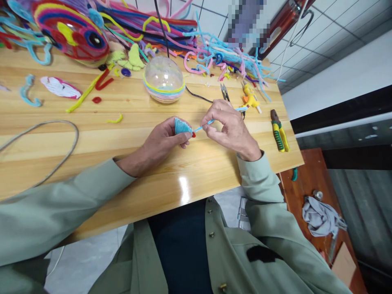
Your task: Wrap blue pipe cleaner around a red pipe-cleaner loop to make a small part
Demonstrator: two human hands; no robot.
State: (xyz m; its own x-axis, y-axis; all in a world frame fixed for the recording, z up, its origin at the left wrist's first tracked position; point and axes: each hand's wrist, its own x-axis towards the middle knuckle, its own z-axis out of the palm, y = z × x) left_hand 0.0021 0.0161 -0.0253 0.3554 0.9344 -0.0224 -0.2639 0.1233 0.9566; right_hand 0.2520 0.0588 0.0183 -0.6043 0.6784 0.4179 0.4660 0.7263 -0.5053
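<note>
Between the thumb and fingers of my left hand (pixel 167 136) is a light blue fan-shaped piece (pixel 181 126), made of fuzzy pipe cleaner, with a small red bit at its lower right tip. My right hand (pixel 228 126) pinches a light blue pipe cleaner (pixel 210 121). One end of it meets the fan-shaped piece near the red tip; whether it is fixed there I cannot tell. Its other end sticks out behind my right hand. Both hands are above the wooden table, in front of a clear plastic ball (pixel 165 75) ringed with yellow, blue and pink pipe cleaner.
A yellow glue gun (pixel 251 98), small snips (pixel 225 92) and green-yellow pliers (pixel 278 132) lie to the right. A colourful pipe-cleaner face (pixel 72 34) and heaped pipe cleaners (pixel 171 32) line the back. A grey cable (pixel 76 136) loops at left; yellow scraps (pixel 115 119) lie about.
</note>
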